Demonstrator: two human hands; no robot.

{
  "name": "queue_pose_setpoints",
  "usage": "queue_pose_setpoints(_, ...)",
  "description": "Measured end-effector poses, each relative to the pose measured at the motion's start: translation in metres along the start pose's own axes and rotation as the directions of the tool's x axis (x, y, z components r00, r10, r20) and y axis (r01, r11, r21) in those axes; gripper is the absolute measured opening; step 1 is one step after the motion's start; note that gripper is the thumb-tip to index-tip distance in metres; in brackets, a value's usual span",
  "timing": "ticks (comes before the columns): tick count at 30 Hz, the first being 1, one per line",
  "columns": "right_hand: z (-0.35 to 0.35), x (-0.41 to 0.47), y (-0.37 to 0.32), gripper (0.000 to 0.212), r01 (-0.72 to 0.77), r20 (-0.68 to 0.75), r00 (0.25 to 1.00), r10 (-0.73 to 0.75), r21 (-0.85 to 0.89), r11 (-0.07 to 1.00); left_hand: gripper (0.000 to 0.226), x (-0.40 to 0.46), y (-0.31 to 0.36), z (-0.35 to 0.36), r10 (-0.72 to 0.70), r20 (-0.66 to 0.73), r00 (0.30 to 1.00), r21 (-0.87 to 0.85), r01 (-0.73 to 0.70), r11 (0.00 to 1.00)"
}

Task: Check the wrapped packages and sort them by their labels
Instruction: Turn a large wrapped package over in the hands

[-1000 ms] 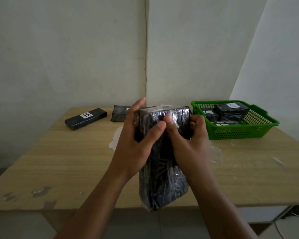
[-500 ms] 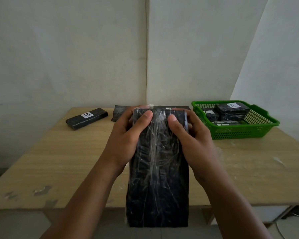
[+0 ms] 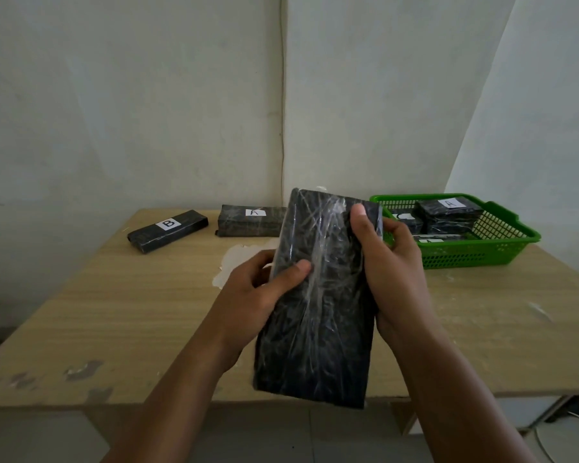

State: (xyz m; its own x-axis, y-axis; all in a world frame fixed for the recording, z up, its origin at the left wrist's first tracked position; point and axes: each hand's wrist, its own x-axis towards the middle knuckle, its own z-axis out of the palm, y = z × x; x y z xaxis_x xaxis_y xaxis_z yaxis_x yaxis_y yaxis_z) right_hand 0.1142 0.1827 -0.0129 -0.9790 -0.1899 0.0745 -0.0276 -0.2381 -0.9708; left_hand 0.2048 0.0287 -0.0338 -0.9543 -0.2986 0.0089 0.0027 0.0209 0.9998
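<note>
Two hands are all I have in play, and both are clamped on one black wrapped package (image 3: pixel 318 295) held upright and slightly tilted above the near edge of the wooden table (image 3: pixel 114 312).

Far off to the left of my left hand, at the back of the table, lies a flat black package with a white B label (image 3: pixel 168 230), angled on the surface. Just right of it, beyond my left hand, rests another black package marked A (image 3: pixel 251 220), partly hidden behind the one I am holding. A pale patch (image 3: pixel 238 262) in the tabletop shows just past my left knuckles.

My left hand (image 3: pixel 258 295) grips the package's left edge around mid-height, thumb pressed across the front face, fingers curled behind where I cannot see them. The film wrap over the package is wrinkled and glossy; the face turned toward me shows no label I can read.

My right hand (image 3: pixel 391 272) holds the right edge higher up, thumb laid flat near the top corner, fingers wrapped round the back. The hands sit apart, one on each side, with the package between them.

Beyond and to the right of my right hand stands a green basket (image 3: pixel 465 255) at the table's far right. Inside it lie several black packages (image 3: pixel 448 213), the topmost bearing an A label; the others' labels are partly hidden.
</note>
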Motion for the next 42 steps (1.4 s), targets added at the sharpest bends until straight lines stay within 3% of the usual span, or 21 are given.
queue_pose_setpoints(3, -0.005, -0.004, 0.005, 0.05, -0.015, 0.127, 0.992, 0.02, -0.041, 0.999, 0.05, 0.002, 0.002, -0.001, 0.023, -0.101, 0.995, -0.03, -0.026, 0.999)
queue_pose_setpoints(6, -0.012, -0.019, 0.021, 0.067, -0.028, 0.299, 0.952, 0.065, -0.126, 0.992, 0.036, 0.006, 0.01, -0.003, 0.015, -0.173, 0.985, -0.15, -0.041, 0.988)
queue_pose_setpoints(10, -0.018, -0.035, 0.042, 0.075, -0.01, 0.384, 0.919, 0.089, -0.203, 0.979, 0.031, 0.014, 0.017, -0.004, 0.039, -0.237, 0.971, -0.16, -0.078, 0.984)
queue_pose_setpoints(12, -0.02, -0.035, 0.044, 0.073, 0.02, 0.377, 0.925, 0.045, -0.167, 0.986, 0.038, 0.017, 0.017, -0.006, 0.042, -0.208, 0.977, -0.167, -0.078, 0.983)
queue_pose_setpoints(15, -0.021, -0.028, 0.035, 0.065, 0.037, 0.322, 0.946, -0.018, -0.053, 0.998, 0.054, 0.014, 0.008, -0.01, 0.055, -0.058, 0.997, -0.183, -0.065, 0.981)
queue_pose_setpoints(18, -0.019, -0.02, 0.027, 0.056, 0.082, 0.296, 0.953, -0.066, -0.042, 0.996, 0.072, 0.006, -0.001, -0.009, 0.075, 0.048, 0.996, -0.023, -0.074, 0.997)
queue_pose_setpoints(27, -0.02, -0.018, 0.027, 0.045, 0.071, 0.334, 0.939, -0.086, 0.054, 0.996, 0.072, 0.005, 0.001, -0.002, 0.184, -0.044, 0.982, -0.023, -0.185, 0.982)
queue_pose_setpoints(30, -0.018, -0.019, 0.029, 0.045, 0.12, 0.307, 0.944, -0.123, 0.029, 0.992, 0.05, 0.006, 0.0, 0.002, 0.177, -0.069, 0.982, -0.014, -0.178, 0.984)
queue_pose_setpoints(34, -0.016, -0.017, 0.034, 0.039, 0.172, 0.277, 0.948, -0.154, -0.039, 0.984, 0.035, 0.007, 0.001, 0.006, 0.161, -0.111, 0.981, -0.036, -0.166, 0.985)
queue_pose_setpoints(35, -0.016, -0.015, 0.035, 0.044, 0.178, 0.28, 0.948, -0.154, -0.065, 0.982, 0.034, 0.007, 0.0, 0.008, 0.16, -0.117, 0.98, -0.051, -0.167, 0.985)
queue_pose_setpoints(37, -0.017, -0.013, 0.038, 0.072, 0.236, 0.308, 0.933, -0.185, -0.138, 0.962, 0.044, 0.008, 0.001, 0.01, 0.154, -0.137, 0.979, -0.08, -0.166, 0.983)
queue_pose_setpoints(39, -0.019, -0.014, 0.039, 0.095, 0.351, 0.348, 0.907, -0.238, -0.31, 0.884, 0.062, 0.01, 0.002, 0.01, 0.127, -0.155, 0.98, -0.108, -0.145, 0.984)
queue_pose_setpoints(42, -0.018, -0.016, 0.038, 0.087, 0.461, 0.411, 0.868, -0.279, -0.458, 0.76, 0.056, 0.011, 0.005, 0.008, 0.149, -0.113, 0.982, -0.088, -0.159, 0.983)
